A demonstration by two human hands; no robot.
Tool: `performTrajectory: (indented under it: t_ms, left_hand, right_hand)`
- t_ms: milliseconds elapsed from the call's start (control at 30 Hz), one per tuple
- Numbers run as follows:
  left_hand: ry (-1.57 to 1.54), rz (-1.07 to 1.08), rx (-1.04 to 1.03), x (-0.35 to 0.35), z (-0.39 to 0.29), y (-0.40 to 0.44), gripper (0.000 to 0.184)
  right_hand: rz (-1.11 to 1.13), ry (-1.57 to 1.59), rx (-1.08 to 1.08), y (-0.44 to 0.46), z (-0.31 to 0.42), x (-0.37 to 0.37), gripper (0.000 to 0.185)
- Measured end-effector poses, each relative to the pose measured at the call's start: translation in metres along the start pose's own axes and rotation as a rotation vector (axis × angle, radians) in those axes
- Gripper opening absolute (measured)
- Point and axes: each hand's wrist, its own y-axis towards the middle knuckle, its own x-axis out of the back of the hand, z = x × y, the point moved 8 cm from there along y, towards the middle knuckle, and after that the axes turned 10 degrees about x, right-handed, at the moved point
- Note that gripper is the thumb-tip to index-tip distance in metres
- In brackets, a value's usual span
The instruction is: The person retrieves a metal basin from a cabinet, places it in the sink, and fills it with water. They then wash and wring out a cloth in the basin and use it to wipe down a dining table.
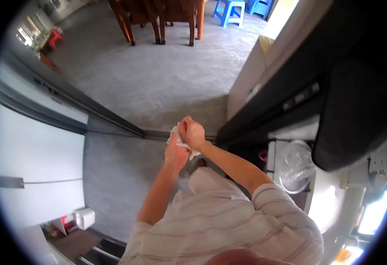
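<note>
A crumpled white tissue or cloth (175, 131) is bunched between my two hands, in front of my body. My left hand (176, 153) grips its lower left side, with the thumb pointing up along it. My right hand (192, 133) is closed over the upper right part, fingers curled. A loose end of the white piece (194, 154) hangs out below the hands. Much of it is hidden by the fingers, so I cannot tell whether it is paper or fabric.
A dark door frame (114, 117) stands at left, its track crossing the floor. Ahead are wooden chairs (178, 20) and a blue stool (229, 12). White cabinets (39, 150) line the left. On the right is a counter with a clear plastic container (296, 165).
</note>
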Motion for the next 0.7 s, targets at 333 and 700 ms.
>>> performTrajectory:
  t_ms: [333,700]
  left_hand:
    - [-0.054,-0.031,-0.145,0.051,-0.173,0.132,0.047]
    - [0.394,-0.113,0.426,0.003,-0.279,0.359,0.028]
  right_hand:
    - [0.305,0.005,0.028,0.216,-0.004,-0.108,0.02]
    - [0.245,1.307,-0.929,0.322,-0.158,-0.035,0.053]
